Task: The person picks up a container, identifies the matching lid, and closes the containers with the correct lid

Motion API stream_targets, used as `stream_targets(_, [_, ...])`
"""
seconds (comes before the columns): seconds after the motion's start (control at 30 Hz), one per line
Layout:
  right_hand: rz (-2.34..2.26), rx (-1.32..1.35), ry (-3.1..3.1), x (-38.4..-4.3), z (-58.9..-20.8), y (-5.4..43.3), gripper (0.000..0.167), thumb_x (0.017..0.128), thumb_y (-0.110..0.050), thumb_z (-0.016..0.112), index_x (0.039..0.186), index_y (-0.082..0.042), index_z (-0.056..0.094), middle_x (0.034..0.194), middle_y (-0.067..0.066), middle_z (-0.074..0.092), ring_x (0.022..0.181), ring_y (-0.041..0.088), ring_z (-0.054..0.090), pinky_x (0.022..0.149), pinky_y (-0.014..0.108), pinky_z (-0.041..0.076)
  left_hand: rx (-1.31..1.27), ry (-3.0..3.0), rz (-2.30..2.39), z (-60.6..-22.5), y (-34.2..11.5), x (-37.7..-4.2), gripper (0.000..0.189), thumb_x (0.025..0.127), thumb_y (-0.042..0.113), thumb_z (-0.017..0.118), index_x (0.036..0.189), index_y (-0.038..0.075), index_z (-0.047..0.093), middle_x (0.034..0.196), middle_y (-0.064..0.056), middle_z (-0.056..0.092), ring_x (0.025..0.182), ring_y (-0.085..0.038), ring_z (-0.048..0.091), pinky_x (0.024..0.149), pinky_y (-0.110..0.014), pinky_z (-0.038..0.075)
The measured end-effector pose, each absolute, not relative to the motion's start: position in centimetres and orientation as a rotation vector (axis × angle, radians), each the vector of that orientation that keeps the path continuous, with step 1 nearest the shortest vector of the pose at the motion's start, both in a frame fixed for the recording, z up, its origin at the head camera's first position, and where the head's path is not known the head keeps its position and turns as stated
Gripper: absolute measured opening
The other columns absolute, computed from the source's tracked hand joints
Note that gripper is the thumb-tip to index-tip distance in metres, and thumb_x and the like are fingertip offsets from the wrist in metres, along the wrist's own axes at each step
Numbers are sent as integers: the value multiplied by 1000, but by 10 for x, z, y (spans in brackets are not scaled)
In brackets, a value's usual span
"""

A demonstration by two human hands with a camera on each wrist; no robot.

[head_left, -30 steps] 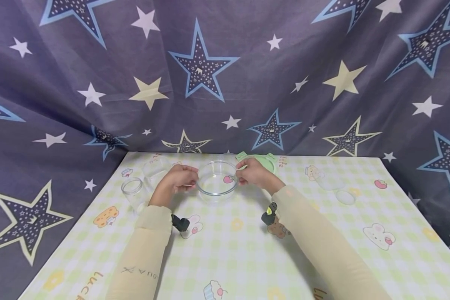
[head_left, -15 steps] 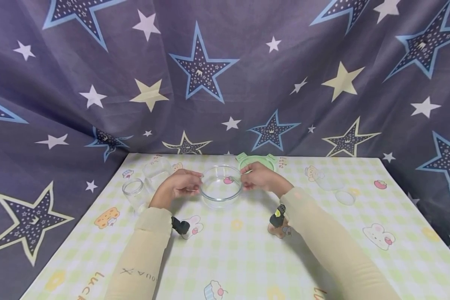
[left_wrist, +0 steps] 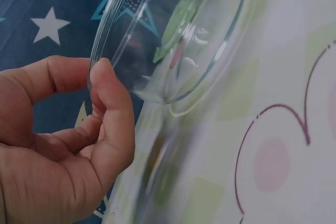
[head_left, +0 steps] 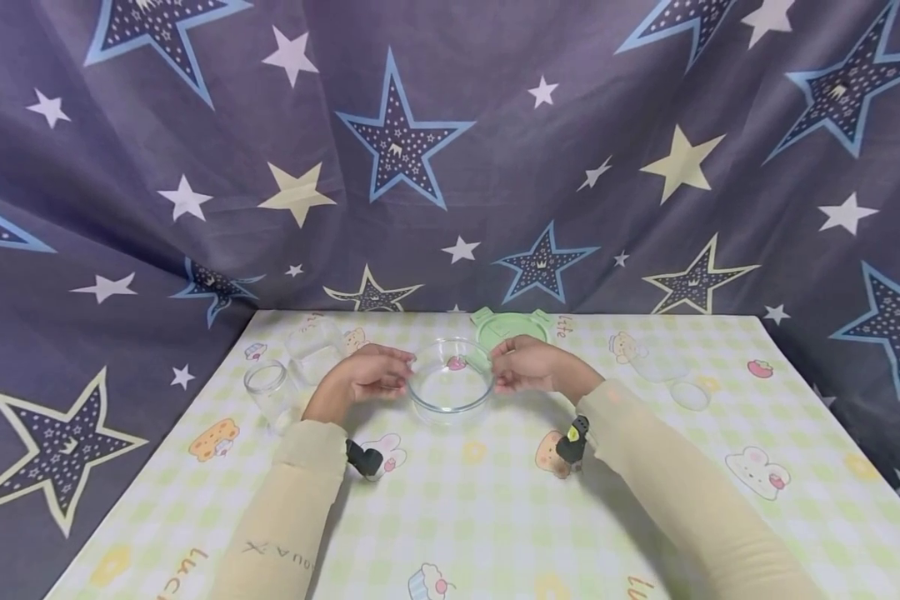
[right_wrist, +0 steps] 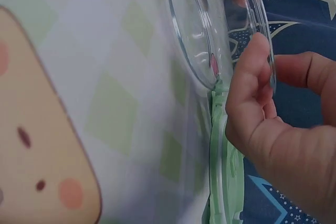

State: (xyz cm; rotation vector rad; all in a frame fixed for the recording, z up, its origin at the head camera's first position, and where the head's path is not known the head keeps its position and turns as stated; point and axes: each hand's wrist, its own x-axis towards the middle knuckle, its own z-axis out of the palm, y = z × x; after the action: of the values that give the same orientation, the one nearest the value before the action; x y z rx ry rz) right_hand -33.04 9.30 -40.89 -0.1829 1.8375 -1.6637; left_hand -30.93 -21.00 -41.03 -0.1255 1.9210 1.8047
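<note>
A round clear glass bowl (head_left: 450, 407) is held between both hands, in the middle of the table toward the back. At its left side my left hand (head_left: 373, 372) pinches the rim; the left wrist view shows thumb and finger (left_wrist: 113, 103) on either side of the glass edge. Opposite, my right hand (head_left: 536, 367) pinches the rim the same way, its fingertips against the glass in the right wrist view. The bowl stands upright, its base close over the cloth. Just behind my right hand lies a green lid (head_left: 512, 327) with side tabs, partly covered by that hand.
On the left stand an open clear jar (head_left: 267, 392) and, behind it, another clear container (head_left: 315, 350). A clear jar (head_left: 663, 364) lies on its side at the right. The checked tablecloth (head_left: 480, 517) ends at a star-patterned curtain (head_left: 450, 167) at the back.
Both hands have brought the glass bowl slightly nearer and to the right. More of the green lid showed half a second ago. The jars stay where they were.
</note>
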Motion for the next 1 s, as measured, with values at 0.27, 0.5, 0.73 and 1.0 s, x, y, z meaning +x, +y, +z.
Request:
stream_targets(0.27, [-1618, -210, 1815, -325, -410, 104, 39, 95, 8, 51, 131, 12, 37, 89, 11, 54, 74, 17, 58, 72, 27, 61, -94, 1876, 1806, -414, -203, -306, 57, 93, -9, 58, 147, -11, 39, 86, -7, 61, 65, -11, 61, 66, -22, 59])
stream_targets(0.5, [-1609, -211, 1766, -324, -412, 115, 39, 95, 8, 51, 130, 11, 35, 90, 11, 53, 76, 17, 58, 76, 29, 62, -70, 1845, 1788, -413, -194, -302, 59, 93, -9, 57, 148, -11, 37, 88, -9, 60, 67, -12, 61, 67, -22, 59])
stream_targets(0.73, [-1624, -229, 1729, -320, -411, 126, 34, 94, 8, 52, 124, 7, 36, 88, 10, 52, 77, 17, 58, 77, 29, 62, -76, 1832, 1787, -413, -185, -300, 60, 92, -9, 57, 148, -10, 37, 88, -10, 60, 67, -13, 61, 67, -22, 60])
stream_targets(1.0, [-1639, -196, 1735, -315, -411, 139, 32, 91, 10, 54, 119, 2, 39, 87, 10, 53, 76, 17, 59, 77, 30, 62, -51, 1814, 1789, -412, -175, -298, 57, 91, -9, 59, 145, -10, 39, 85, -10, 61, 64, -14, 63, 65, -24, 61])
